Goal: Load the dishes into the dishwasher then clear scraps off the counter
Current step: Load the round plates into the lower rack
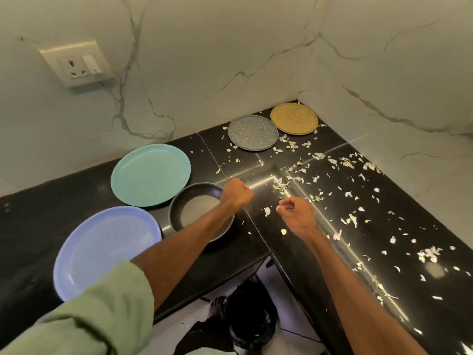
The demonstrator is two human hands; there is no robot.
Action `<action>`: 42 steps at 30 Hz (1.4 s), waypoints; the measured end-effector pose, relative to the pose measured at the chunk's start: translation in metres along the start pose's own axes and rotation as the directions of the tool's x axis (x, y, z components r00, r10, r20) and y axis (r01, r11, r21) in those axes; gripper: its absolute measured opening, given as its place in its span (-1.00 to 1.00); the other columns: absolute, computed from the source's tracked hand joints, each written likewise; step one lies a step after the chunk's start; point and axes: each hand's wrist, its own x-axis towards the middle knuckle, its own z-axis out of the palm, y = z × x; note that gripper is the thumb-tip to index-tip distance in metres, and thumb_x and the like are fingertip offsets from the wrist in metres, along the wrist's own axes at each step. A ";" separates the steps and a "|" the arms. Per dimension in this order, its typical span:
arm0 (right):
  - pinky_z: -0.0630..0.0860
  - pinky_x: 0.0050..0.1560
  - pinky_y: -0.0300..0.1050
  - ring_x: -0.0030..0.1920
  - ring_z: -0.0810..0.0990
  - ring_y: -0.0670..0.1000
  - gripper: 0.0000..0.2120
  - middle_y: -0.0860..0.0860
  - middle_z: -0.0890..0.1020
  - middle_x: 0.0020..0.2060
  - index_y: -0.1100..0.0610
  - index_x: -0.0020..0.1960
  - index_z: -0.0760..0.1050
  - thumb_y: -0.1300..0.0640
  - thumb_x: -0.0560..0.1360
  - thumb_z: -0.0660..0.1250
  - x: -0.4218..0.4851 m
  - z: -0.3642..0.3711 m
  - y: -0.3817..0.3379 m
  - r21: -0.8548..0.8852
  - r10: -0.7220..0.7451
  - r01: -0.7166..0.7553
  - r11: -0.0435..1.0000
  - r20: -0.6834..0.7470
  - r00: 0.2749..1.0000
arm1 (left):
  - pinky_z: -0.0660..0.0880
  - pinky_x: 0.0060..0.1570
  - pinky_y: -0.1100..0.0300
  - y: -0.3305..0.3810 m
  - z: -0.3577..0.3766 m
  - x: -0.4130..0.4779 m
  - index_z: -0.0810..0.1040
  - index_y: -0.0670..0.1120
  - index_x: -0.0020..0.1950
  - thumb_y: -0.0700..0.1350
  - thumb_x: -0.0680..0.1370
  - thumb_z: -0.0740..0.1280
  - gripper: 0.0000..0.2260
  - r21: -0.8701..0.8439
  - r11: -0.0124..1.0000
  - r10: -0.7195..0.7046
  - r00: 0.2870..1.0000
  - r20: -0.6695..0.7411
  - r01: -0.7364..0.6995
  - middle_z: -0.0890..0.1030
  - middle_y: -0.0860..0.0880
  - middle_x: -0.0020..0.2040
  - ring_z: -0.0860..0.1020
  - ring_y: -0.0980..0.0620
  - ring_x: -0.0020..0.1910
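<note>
On the black L-shaped counter (76, 190) lie a teal plate (143, 172), a lavender plate (97, 249), a dark bowl (194, 208), a grey speckled plate (252, 132) and a gold plate (294, 118) in the far corner. Pale vegetable scraps (353, 219) are strewn over the counter's right wing. My left hand (236, 193) is a closed fist above the bowl's far rim. My right hand (298, 215) hovers over the inner corner, fingers curled; whether it pinches a scrap is unclear.
Marble walls close in the counter at the back and the right. A wall socket (76, 64) sits at upper left. Below the counter's inner corner a dark bin bag (252, 319) rests on the pale floor.
</note>
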 end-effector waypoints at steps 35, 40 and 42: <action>0.63 0.01 -0.26 -0.18 0.64 -0.22 -0.85 -0.12 0.70 -0.17 0.07 -0.03 0.71 0.25 0.52 0.39 0.253 0.037 0.022 0.189 0.104 -0.039 0.981 -0.347 0.932 | 0.27 -0.47 0.28 0.070 0.020 0.239 0.67 -0.13 -0.20 0.03 0.44 0.41 -0.77 -0.740 0.629 -0.412 0.909 -0.057 0.239 0.60 0.02 -0.37 0.40 0.11 -0.48; 0.71 -0.08 0.00 -0.21 0.73 0.00 -0.75 0.06 0.74 -0.20 -0.01 -0.25 0.65 0.30 0.47 0.36 0.304 0.019 0.009 0.398 0.333 -0.178 0.900 -0.364 0.870 | 0.12 -0.63 0.33 0.083 -0.016 0.227 0.63 -0.14 -0.24 -0.09 0.51 0.37 -0.82 -0.783 0.581 -0.331 0.943 0.020 0.221 0.48 0.07 -0.50 0.21 0.15 -0.60; 0.69 -0.28 -0.12 -0.37 0.68 -0.06 -0.79 0.09 0.74 -0.21 0.09 -0.24 0.65 0.30 0.49 0.35 0.329 0.015 0.002 0.497 0.451 -0.246 0.832 -0.347 0.823 | 0.12 -0.63 0.30 0.081 -0.025 0.228 0.63 -0.13 -0.22 -0.09 0.53 0.37 -0.83 -0.788 0.580 -0.295 0.955 0.034 0.207 0.47 0.07 -0.50 0.20 0.16 -0.60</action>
